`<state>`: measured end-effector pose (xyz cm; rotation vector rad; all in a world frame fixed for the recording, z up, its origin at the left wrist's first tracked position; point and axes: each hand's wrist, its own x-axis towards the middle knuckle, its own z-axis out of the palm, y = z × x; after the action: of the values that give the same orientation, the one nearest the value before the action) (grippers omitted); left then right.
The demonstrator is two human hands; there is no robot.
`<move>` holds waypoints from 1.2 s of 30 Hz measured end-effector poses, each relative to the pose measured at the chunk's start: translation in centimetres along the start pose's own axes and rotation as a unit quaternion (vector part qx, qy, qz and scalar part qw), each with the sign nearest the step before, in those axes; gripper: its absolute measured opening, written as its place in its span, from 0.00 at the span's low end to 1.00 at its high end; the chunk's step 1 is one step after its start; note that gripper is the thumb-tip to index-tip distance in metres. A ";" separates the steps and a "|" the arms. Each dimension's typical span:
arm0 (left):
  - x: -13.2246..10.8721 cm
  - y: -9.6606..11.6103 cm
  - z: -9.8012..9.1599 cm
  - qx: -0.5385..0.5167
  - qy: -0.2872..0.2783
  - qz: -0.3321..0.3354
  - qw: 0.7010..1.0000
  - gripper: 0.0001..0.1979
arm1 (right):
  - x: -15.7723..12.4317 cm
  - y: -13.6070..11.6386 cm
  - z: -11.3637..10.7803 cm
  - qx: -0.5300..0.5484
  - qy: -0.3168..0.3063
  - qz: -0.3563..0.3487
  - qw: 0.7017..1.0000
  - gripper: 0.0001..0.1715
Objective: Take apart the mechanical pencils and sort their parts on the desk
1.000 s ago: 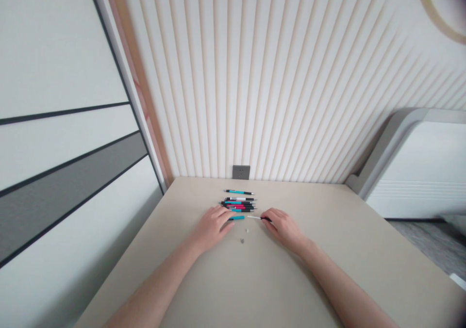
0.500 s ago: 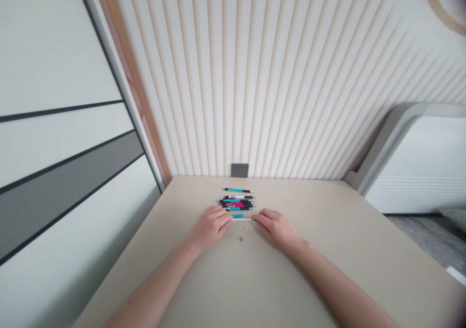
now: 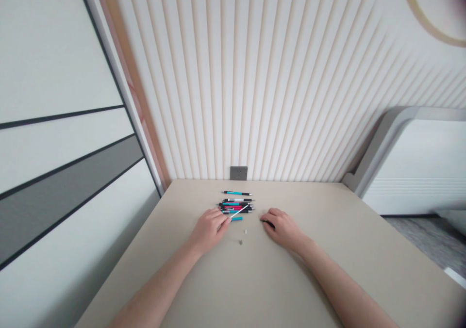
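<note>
My left hand (image 3: 209,227) rests on the beige table (image 3: 327,250) with its fingertips pinched on a thin white pen refill (image 3: 240,211) that slants up to the right over a row of pens (image 3: 236,205). The pens are teal, red and black and lie side by side. One more teal pen (image 3: 237,193) lies apart behind them. A short teal barrel piece (image 3: 237,218) lies by my left fingertips. My right hand (image 3: 282,226) is curled on the table to the right, closed on a small dark piece I cannot name. Two tiny parts (image 3: 243,236) lie between my hands.
A ribbed white wall with a grey socket (image 3: 238,173) stands just behind the table. A white and grey panelled wall runs along the left edge. A white padded furniture piece (image 3: 415,163) sits to the right, past the table's edge.
The white refill has passed from my right fingers to my left hand and now tilts up over the pens. My right hand has drawn back slightly to the right.
</note>
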<state>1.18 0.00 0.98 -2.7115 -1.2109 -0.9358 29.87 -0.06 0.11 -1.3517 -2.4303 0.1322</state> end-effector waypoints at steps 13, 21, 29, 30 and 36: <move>0.5 2.7 0.5 -0.026 -0.033 0.082 0.996 0.12 | 1.3 -5.3 2.0 0.367 0.139 0.083 0.916 0.21; 0.2 1.1 0.0 0.029 -0.068 0.000 0.997 0.14 | 0.8 -2.9 0.4 0.315 0.117 0.153 0.929 0.21; -0.3 -0.1 0.6 0.016 -0.126 -0.054 0.990 0.18 | -0.3 -2.0 1.2 0.028 -0.019 0.111 0.993 0.15; -0.3 0.0 0.6 0.010 -0.130 -0.059 0.990 0.18 | -0.3 -2.1 1.2 0.013 -0.023 0.105 0.994 0.15; -0.5 1.1 0.4 0.031 -0.140 -0.091 0.986 0.16 | 0.0 -1.4 1.1 -0.012 0.007 0.093 0.996 0.18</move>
<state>1.88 -0.99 0.63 -2.7887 -1.5279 -0.5283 28.40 -0.70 -0.55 -1.5829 -2.2981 0.1409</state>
